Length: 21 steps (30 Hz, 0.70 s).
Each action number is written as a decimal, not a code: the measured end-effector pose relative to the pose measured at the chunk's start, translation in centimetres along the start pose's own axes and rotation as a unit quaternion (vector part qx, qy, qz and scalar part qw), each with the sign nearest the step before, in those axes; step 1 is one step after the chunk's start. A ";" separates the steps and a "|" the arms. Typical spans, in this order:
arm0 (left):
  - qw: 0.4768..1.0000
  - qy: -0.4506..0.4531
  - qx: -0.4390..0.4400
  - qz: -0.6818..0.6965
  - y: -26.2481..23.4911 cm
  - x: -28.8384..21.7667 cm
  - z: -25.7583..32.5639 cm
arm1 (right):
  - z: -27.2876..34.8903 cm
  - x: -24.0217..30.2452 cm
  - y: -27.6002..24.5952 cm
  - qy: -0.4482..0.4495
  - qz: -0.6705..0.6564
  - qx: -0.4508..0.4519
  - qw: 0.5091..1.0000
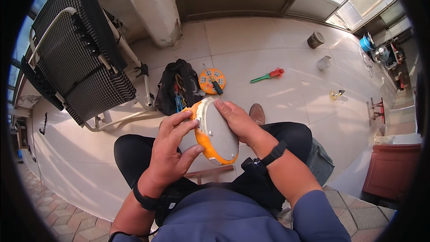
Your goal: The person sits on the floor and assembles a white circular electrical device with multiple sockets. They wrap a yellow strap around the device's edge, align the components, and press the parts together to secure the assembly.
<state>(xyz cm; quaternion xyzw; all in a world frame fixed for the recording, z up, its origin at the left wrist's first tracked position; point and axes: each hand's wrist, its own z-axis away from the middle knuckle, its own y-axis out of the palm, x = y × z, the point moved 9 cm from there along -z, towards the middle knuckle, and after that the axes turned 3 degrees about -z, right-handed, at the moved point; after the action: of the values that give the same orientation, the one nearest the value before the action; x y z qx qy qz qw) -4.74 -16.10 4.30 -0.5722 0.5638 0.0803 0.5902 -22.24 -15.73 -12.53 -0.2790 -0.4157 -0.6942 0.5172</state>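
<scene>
Room with pale tiled floor (286,107), daylight from far right; far left, folding chair (76,58), black woven seat, light metal frame; right of it, black bag (166,92) on floor, tools showing in its opening; near it, left hand (166,152) holding the left rim of a round orange-and-grey device (219,130), fingers on the upper left edge, thumb lower down; device is tilted, up off the floor, between both hands, grey face toward the right; beyond it, round orange part (206,83) on floor beside bag, screwdriver (217,88) lying across it; right hand (242,123) grips device's far right edge; brown shoe (257,114) just beyond right hand; farther, green-and-red tool (268,75); then dark can (316,40), clear cup (323,63) nearer, small yellow item (337,94), too small to identify; far right, blue pot (366,43); near right, red-brown cabinet (392,168).
</scene>
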 end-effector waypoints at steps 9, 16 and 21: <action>0.904 -0.312 0.038 0.291 3.7 5.2 2.5 | 3.1 9.5 -2.6 -0.180 0.234 -0.154 0.943; 0.941 -0.268 0.012 0.206 4.0 4.5 0.8 | 3.4 10.5 -2.6 -0.205 0.269 -0.157 0.928; 0.947 -0.250 0.056 0.192 4.6 4.2 1.0 | 2.2 9.8 -3.0 -0.202 0.244 -0.134 0.939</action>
<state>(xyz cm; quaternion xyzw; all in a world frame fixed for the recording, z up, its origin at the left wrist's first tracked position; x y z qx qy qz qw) -6.12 -16.13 -1.89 -0.3803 0.5014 0.3006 0.7166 -28.24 -18.27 -4.30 -0.5728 -0.3339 -0.5250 0.5337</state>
